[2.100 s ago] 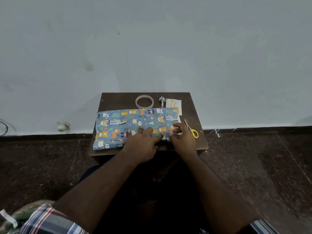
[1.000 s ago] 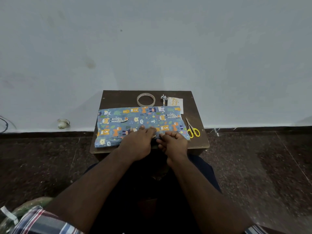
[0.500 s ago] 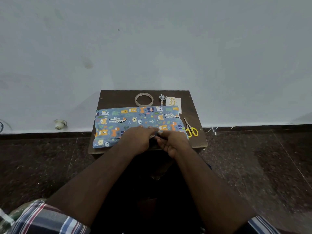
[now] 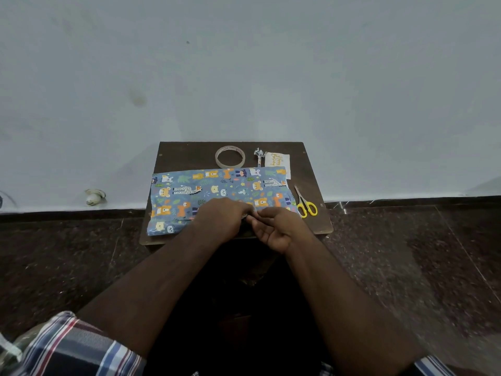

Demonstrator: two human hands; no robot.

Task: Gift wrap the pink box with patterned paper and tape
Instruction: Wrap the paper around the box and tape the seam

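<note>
Right hand (image 4: 276,229) has slid from the paper's right end in to the near edge, palm now turned up, meeting the left hand (image 4: 219,219) mid-seam. Head view: patterned paper (image 4: 217,191) lies across the counter (image 4: 311,169), long axis left-right, directly ahead of both hands. Pink box not visible, presumably under the paper. Left fingers curl down on the near fold; right fingers (image 4: 257,214) pinch at that edge, exact hold hard to tell. Tape roll (image 4: 230,157) sits behind the paper, scissors (image 4: 306,203) right of it, nearer the right hand.
</note>
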